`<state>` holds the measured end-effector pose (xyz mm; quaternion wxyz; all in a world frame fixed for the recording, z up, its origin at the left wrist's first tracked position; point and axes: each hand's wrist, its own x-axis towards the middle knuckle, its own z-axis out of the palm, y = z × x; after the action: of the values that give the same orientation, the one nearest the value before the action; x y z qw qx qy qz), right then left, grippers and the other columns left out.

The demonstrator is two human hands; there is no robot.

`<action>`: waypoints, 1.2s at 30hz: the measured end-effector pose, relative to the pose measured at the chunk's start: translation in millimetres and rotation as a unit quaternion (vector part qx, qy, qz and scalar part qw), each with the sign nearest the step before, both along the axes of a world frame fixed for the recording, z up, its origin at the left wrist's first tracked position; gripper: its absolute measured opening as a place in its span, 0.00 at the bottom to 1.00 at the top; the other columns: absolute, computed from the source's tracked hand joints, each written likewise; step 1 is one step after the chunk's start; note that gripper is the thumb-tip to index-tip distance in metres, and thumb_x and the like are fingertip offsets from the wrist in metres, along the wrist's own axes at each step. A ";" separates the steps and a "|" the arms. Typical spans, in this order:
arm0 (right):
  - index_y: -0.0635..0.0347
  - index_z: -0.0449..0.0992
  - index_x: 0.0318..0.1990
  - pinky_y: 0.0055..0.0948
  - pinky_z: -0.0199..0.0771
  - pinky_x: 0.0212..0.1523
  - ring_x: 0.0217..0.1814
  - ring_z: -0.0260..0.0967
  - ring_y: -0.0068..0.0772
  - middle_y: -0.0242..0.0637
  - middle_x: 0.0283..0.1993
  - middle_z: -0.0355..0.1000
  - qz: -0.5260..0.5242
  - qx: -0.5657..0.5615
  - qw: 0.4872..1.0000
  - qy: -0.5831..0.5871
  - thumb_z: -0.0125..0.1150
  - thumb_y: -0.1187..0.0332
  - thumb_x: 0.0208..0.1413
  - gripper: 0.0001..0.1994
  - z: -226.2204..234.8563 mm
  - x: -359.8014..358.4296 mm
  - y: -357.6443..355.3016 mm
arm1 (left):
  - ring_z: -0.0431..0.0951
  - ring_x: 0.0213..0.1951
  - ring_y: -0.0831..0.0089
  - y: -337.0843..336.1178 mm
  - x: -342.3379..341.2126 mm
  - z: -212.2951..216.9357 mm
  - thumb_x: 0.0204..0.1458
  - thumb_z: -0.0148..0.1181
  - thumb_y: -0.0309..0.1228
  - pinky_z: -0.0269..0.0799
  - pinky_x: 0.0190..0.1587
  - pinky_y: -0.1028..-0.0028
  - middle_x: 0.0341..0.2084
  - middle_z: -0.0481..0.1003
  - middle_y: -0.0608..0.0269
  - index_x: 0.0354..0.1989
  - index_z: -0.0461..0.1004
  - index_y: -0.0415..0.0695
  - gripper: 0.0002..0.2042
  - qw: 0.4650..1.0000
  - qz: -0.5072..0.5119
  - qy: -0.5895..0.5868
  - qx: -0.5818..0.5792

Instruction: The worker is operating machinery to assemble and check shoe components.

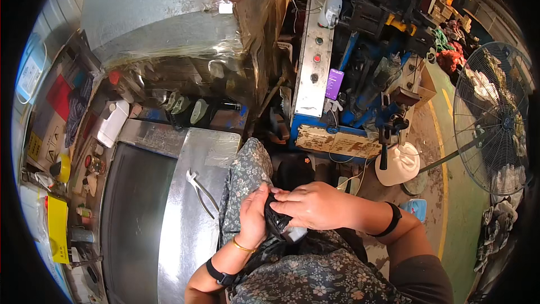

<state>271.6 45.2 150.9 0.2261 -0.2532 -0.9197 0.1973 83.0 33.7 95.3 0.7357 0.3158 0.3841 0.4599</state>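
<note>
Above my lap, my left hand (253, 214) and my right hand (313, 206) are closed on a glossy black piece (272, 217) that looks soft and folded. Its exact kind I cannot make out. A pale grey piece (294, 233) shows at its lower end, partly under my right hand. The fingertips of both hands come together at its upper end. Left of my hands, a pair of pincers (201, 190) lies on the shiny metal tabletop (183, 236), handles toward me. Floral cloth (247, 166) covers my lap and leg.
A dark sunken panel (138, 208) lies left of the tabletop. Ahead stands a blue machine with a button panel (316, 56) and a purple card (334, 83). To the right are a white jug (398, 164) and a large fan (495, 118). A white bottle (113, 124) stands far left.
</note>
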 end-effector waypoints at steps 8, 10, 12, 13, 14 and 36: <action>0.60 0.77 0.51 0.37 0.77 0.43 0.42 0.76 0.47 0.45 0.45 0.77 -0.068 -0.047 0.995 0.060 0.69 0.62 0.48 0.22 -46.7 -13.5 33.2 | 0.66 0.60 0.52 -6.6 5.1 -30.1 0.61 0.49 0.35 0.57 0.65 0.60 0.57 0.67 0.44 0.58 0.65 0.31 0.22 0.771 0.140 0.404 0.472; 0.60 0.76 0.52 0.36 0.77 0.44 0.44 0.76 0.47 0.46 0.46 0.77 -0.086 -0.109 0.985 0.101 0.68 0.63 0.49 0.22 -54.9 -15.7 39.0 | 0.64 0.62 0.48 -9.4 4.5 -20.6 0.52 0.59 0.31 0.56 0.66 0.59 0.60 0.64 0.42 0.62 0.60 0.31 0.29 0.761 0.116 0.457 0.445; 0.62 0.71 0.57 0.34 0.75 0.52 0.51 0.74 0.50 0.51 0.51 0.74 -0.118 -0.259 0.926 0.247 0.67 0.63 0.53 0.26 -86.1 -20.6 39.4 | 0.64 0.62 0.49 1.2 -10.7 -34.1 0.55 0.57 0.29 0.57 0.65 0.61 0.59 0.65 0.43 0.62 0.60 0.31 0.27 0.768 0.102 0.503 0.383; 0.65 0.66 0.61 0.35 0.72 0.56 0.56 0.71 0.53 0.53 0.55 0.71 -0.123 -0.320 0.892 0.294 0.65 0.62 0.55 0.28 -98.9 -21.9 32.9 | 0.65 0.62 0.55 12.3 -21.6 -39.8 0.58 0.53 0.26 0.58 0.65 0.64 0.59 0.65 0.46 0.62 0.61 0.32 0.23 0.815 0.094 0.470 0.326; 0.64 0.64 0.63 0.35 0.71 0.56 0.57 0.70 0.55 0.54 0.57 0.70 -0.162 -0.278 0.922 0.215 0.64 0.63 0.56 0.29 -124.4 -21.2 15.1 | 0.66 0.61 0.55 21.4 -35.8 -56.5 0.58 0.52 0.25 0.58 0.64 0.65 0.58 0.67 0.45 0.61 0.62 0.32 0.22 0.838 0.086 0.445 0.305; 0.68 0.72 0.34 0.43 0.75 0.32 0.30 0.73 0.53 0.51 0.27 0.73 -0.231 -0.176 0.951 -0.109 0.40 0.59 0.66 0.20 -136.2 -82.1 19.9 | 0.70 0.47 0.76 40.7 -62.7 -89.6 0.57 0.58 0.26 0.66 0.53 0.76 0.45 0.72 0.62 0.53 0.68 0.37 0.16 0.967 0.052 0.237 0.082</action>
<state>189.6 65.1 14.7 0.1159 -0.5141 -0.8058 0.2702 20.4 74.4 5.6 0.5706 0.4546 0.5241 0.4395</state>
